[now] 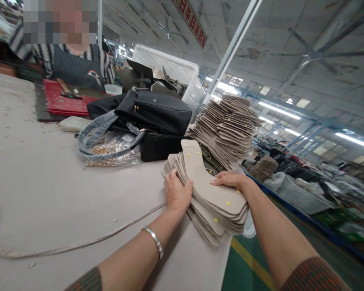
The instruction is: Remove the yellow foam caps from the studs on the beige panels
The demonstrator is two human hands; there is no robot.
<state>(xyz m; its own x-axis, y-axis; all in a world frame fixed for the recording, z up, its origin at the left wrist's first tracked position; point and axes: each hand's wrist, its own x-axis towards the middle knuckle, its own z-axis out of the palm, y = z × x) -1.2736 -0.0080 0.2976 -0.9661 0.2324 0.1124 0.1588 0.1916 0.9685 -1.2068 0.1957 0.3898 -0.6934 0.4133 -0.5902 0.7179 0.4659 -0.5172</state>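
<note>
A fanned stack of beige bag panels (206,182) lies at the table's right edge, its curved pieces marked with yellow dots. My left hand (178,191) grips the stack's left side, thumb on the top panel and fingers round the edges. From the right, my right hand (229,180) holds the upper right edge, fingers lying over the top piece; its underside is hidden. A thin fabric strip (109,235) runs across the table up to the stack near my left wrist. Just behind stands a taller bundled pile of similar panels (226,127).
Black handbags (157,111) lie beyond the stack, beside a plastic bag of gold-coloured hardware (109,153). A white crate (170,60) holds dark pieces. Across the table, a person in an apron (74,64) is near a hammer (69,93) on red sheets (60,106).
</note>
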